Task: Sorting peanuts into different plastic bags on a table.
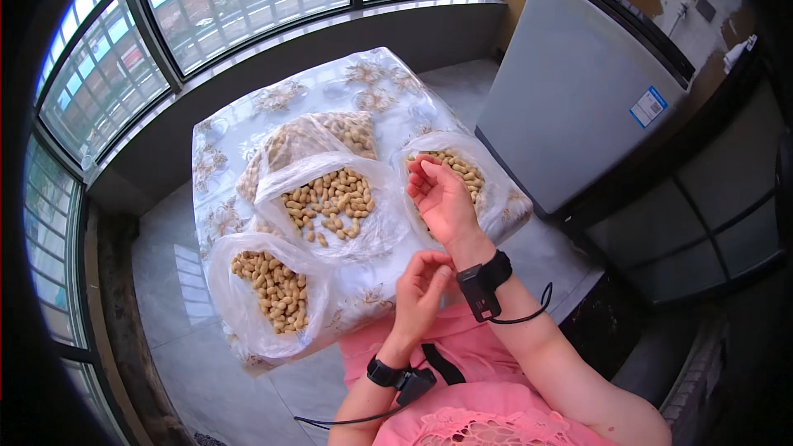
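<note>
My right hand is raised, palm up with curled fingers, over the right plastic bag of peanuts; whether it holds anything I cannot tell. My left hand hovers near the table's front edge, close to my right wrist, thumb and fingers bent towards each other; its fingertips are partly hidden. A large clear bag in the middle lies open, with unshelled peanuts inside. Beyond its mouth, more peanuts show through the plastic. At the front left, another open bag holds a pile of peanuts.
A floral plastic tablecloth covers the square table. Behind it runs a low wall under barred windows. A grey washing machine stands at the right. Each wrist wears a black strapped device with a cable.
</note>
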`<act>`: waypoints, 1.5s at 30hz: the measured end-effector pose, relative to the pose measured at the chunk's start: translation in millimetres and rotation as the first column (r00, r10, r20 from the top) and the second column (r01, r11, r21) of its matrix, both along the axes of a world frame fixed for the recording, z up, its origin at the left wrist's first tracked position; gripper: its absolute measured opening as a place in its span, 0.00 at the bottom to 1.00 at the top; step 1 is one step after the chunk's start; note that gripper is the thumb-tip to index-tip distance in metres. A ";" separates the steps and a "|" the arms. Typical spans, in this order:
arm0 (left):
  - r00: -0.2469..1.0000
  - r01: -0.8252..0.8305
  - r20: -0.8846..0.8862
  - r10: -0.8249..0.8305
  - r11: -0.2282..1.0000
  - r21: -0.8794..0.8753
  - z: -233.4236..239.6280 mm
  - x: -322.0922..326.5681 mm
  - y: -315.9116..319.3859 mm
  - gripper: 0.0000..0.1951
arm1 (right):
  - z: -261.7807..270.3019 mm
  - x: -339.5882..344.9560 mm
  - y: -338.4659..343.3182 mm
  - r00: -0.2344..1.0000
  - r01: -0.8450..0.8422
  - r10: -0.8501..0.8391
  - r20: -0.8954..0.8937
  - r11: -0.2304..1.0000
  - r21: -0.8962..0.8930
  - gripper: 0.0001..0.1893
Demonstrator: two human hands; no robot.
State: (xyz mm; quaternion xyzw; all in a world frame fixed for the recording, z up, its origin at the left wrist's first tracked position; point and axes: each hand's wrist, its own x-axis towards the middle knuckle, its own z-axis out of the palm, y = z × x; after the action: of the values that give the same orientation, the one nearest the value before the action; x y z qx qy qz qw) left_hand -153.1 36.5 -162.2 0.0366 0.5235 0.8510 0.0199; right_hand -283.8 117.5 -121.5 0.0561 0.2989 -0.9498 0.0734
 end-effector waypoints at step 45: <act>0.758 0.404 -0.471 -0.452 0.891 -0.205 62.3 17.5 27.5 0.09 | 212.8 151.8 138.2 0.194 -0.961 -0.171 -0.966 0.165 -0.222 0.09</act>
State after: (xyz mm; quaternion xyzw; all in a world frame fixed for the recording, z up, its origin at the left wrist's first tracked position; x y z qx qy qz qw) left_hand -135.6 64.0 -99.9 0.3763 0.5258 0.7589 0.0775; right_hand -132.0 255.7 91.3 -0.6140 -0.2875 -0.6903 0.2527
